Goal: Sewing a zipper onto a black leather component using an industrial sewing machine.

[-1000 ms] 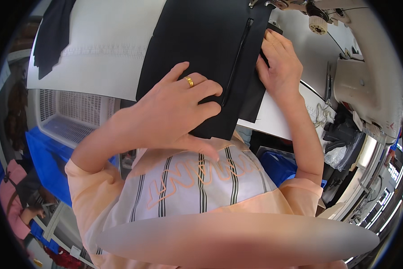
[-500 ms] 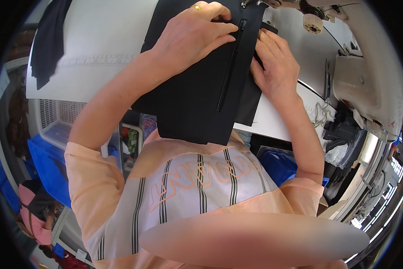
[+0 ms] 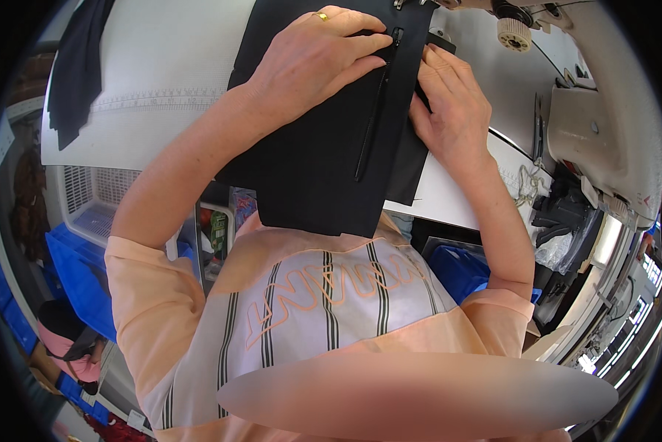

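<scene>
A black fabric panel (image 3: 309,177) with a long narrow zipper (image 3: 371,125) lies on the white work surface beneath the sewing machine (image 3: 515,29). My left hand (image 3: 309,62) rests on the panel's upper part, fingers apart and slightly bent, fingertips beside the zipper's upper end. At the panel's right edge my right hand (image 3: 452,103) has its fingers curled on the fabric, just left of the machine's metal bed (image 3: 519,96); its fingertips are partly hidden. Another piece of black cloth (image 3: 76,66) lies at the back left of the white surface (image 3: 154,59).
Below the left of the surface are a white plastic basket (image 3: 106,199) and a blue bin (image 3: 80,280). Another blue bin (image 3: 452,272), scissors (image 3: 538,125) and dark bundled items (image 3: 563,206) are at the right. A co-worker in pink (image 3: 69,346) is at lower left.
My left hand has moved up the panel to the zipper's upper end, where it has stayed for the last half second. My right hand shifted slightly left. The co-worker has changed position.
</scene>
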A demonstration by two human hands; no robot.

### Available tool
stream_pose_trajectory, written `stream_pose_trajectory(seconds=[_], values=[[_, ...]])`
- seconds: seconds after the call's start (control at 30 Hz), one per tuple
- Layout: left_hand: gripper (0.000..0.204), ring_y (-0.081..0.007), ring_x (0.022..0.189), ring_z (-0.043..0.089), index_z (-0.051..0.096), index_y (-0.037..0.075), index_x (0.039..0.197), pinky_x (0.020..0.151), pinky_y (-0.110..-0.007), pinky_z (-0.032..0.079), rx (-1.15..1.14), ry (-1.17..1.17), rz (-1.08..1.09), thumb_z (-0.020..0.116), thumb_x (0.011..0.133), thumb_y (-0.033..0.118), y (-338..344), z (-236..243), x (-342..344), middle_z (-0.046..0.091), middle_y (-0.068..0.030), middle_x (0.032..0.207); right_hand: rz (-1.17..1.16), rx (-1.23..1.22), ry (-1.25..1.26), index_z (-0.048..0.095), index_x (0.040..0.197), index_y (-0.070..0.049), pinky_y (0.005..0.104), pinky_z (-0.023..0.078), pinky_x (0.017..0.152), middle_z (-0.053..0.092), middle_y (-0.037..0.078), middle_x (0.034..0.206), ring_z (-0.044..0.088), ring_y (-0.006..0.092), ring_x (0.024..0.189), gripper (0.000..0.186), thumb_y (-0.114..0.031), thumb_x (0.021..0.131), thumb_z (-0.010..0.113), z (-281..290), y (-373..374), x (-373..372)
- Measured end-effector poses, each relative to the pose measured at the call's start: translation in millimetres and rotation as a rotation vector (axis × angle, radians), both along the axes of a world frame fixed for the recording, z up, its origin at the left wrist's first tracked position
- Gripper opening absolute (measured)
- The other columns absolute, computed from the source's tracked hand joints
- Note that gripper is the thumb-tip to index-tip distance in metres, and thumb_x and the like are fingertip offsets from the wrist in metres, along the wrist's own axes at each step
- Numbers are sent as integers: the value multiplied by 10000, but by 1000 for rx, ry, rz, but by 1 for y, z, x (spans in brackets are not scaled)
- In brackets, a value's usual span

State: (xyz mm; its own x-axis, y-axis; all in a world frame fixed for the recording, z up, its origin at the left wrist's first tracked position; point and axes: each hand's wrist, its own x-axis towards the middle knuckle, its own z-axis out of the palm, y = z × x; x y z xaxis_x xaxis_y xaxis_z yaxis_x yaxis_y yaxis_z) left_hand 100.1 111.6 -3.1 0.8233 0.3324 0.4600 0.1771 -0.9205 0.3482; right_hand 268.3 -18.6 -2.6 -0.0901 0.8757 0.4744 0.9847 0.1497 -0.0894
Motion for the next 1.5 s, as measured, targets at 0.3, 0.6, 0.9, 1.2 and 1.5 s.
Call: stream_pose_trajectory(seconds=[0.3, 0.6, 0.9, 1.2, 1.5], values=[[299, -287, 1083, 527, 651, 35, 1103, 958, -382, 378, -106, 116, -46, 636, 860, 210, -1, 9, 1, 569, -162, 1168, -3, 23, -4, 640, 965, -83, 325, 521, 836, 640, 16, 1115, 582, 215, 1064, 336, -111, 644, 736, -1, -1, -1], [328, -269, 1076, 529, 655, 33, 1088, 948, -384, 371, 10, 29, -68, 634, 855, 264, 1, 4, 1, 594, -106, 1152, -31, -24, -5, 652, 1113, -99, 325, 514, 853, 641, 68, 1163, 602, 244, 1071, 456, -22, 668, 713, 1, -2, 0], [330, -251, 1078, 518, 660, 39, 1086, 930, -380, 354, 35, 23, -64, 627, 863, 279, -1, 2, -1, 593, -94, 1154, 11, -12, 33, 658, 1118, -103, 324, 513, 857, 651, 58, 1149, 607, 244, 1060, 448, -26, 680, 720, 0, -3, 4], [336, -240, 1061, 516, 651, 73, 1109, 931, -396, 345, 56, 80, -47, 602, 880, 313, -2, 4, -1, 582, -70, 1167, -19, 2, 30, 671, 1017, -134, 335, 514, 846, 651, -19, 1107, 587, 201, 1068, 357, -157, 671, 754, -3, 0, 4], [370, -229, 1088, 521, 672, 147, 1139, 964, -392, 349, 110, 19, 8, 656, 832, 353, 2, -11, -3, 586, -7, 1237, -11, -80, -8, 642, 1086, -129, 397, 407, 927, 613, -4, 1194, 521, 226, 1141, 456, -187, 650, 763, 3, -4, 4]])
